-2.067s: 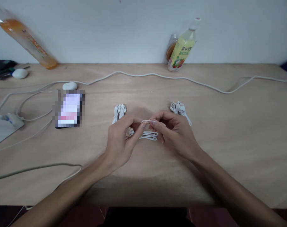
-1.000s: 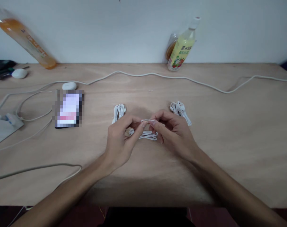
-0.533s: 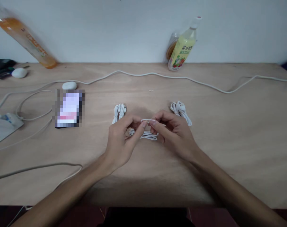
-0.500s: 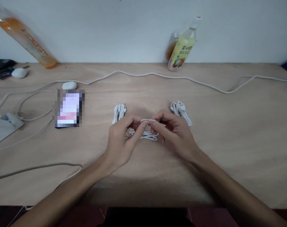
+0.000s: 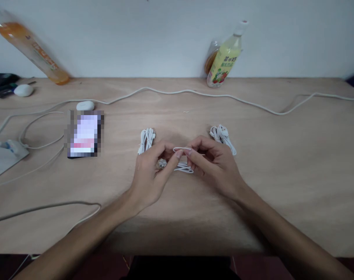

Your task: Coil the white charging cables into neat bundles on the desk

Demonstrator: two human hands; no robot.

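Note:
My left hand (image 5: pixel 150 175) and my right hand (image 5: pixel 216 165) meet over the middle of a wooden table (image 5: pixel 177 194). Both pinch a thin white cable (image 5: pixel 181 165): a short loop of it spans between my fingertips, and the rest lies bunched on the table under them. A second coiled white cable (image 5: pixel 147 139) lies just beyond my left hand. A third coiled white cable (image 5: pixel 222 136) lies just beyond my right hand. Neither hand touches those two.
A phone (image 5: pixel 85 134) lies at the left with a small white case (image 5: pixel 85 105) behind it. A long white cord (image 5: pixel 194 93) snakes across the back. A yellow drink bottle (image 5: pixel 225 58) and an orange bottle (image 5: pixel 33 46) stand by the wall. More cords and a white adapter (image 5: pixel 7 149) lie far left.
Almost nothing differs. Both hands stay pinched on the same cable; my fingertips have drawn slightly closer together.

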